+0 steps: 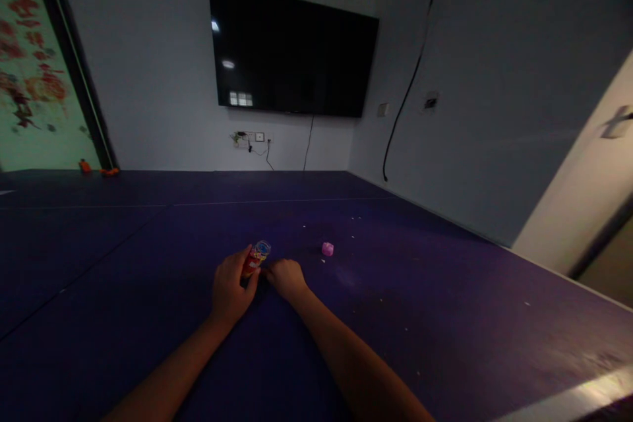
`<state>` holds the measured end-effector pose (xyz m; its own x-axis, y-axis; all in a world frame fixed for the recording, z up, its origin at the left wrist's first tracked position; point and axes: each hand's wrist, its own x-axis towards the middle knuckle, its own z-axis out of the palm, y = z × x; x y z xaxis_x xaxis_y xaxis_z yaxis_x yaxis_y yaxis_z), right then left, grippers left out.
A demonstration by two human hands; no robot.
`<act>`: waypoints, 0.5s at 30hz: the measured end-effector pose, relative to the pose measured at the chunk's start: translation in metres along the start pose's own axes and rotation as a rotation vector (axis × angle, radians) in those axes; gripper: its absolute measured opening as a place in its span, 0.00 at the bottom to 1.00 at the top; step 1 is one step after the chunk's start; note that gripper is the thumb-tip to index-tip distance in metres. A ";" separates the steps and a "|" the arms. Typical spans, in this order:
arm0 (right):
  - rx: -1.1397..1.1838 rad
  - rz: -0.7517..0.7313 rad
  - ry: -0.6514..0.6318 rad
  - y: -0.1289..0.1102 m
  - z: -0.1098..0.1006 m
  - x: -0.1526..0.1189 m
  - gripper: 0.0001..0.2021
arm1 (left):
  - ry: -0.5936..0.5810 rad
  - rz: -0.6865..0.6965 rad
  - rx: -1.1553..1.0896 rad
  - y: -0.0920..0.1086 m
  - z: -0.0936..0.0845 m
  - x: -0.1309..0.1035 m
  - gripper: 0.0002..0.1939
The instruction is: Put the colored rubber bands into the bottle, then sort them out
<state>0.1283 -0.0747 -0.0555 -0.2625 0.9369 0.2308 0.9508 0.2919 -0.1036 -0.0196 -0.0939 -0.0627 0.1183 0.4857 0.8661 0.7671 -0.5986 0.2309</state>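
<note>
A small clear jar with a red and yellow label [256, 259] leans over the purple surface, its round rim facing up and away. Fingers and thumb of my left hand [232, 285] are wrapped round it. Close to the jar's right side, my right hand [285, 276] rests low with its fingers curled in; anything between the fingertips is too small and dark to tell. A pink lid-like piece [327, 248] lies on the surface to the right, apart from both hands.
Small white bits are scattered over the purple surface [376, 277]. Two orange items [85, 165] lie at the far left by a door frame. A large black screen [297, 49] hangs on the far wall, and a black cable [408, 89] dangles on the right wall.
</note>
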 end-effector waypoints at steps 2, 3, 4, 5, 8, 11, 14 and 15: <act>0.030 0.034 0.037 0.002 0.003 0.000 0.19 | -0.026 0.014 -0.015 0.000 0.000 0.000 0.23; 0.067 0.066 0.074 0.004 0.004 0.000 0.19 | -0.041 0.020 -0.022 0.000 0.000 0.000 0.23; 0.127 0.110 0.127 0.006 0.004 0.001 0.20 | -0.054 0.024 -0.031 0.000 0.000 0.000 0.23; 0.215 0.162 0.200 0.009 0.003 0.003 0.22 | -0.066 0.023 -0.043 0.000 0.000 0.000 0.24; 0.643 0.317 0.500 0.017 -0.005 0.011 0.28 | -0.100 0.020 -0.099 0.001 0.002 -0.002 0.25; 1.199 0.404 0.639 0.017 -0.023 0.025 0.28 | -0.142 0.038 -0.159 0.001 0.003 -0.003 0.26; 1.661 0.396 0.588 0.006 -0.041 0.038 0.25 | -0.196 0.073 -0.195 0.003 0.002 -0.004 0.27; 1.772 0.382 0.571 0.002 -0.046 0.042 0.25 | -0.213 0.080 -0.202 0.003 0.002 -0.004 0.27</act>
<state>0.1265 -0.0440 -0.0018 0.3226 0.9316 0.1676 -0.3994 0.2945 -0.8682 -0.0167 -0.0966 -0.0660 0.3196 0.5415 0.7776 0.6115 -0.7447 0.2672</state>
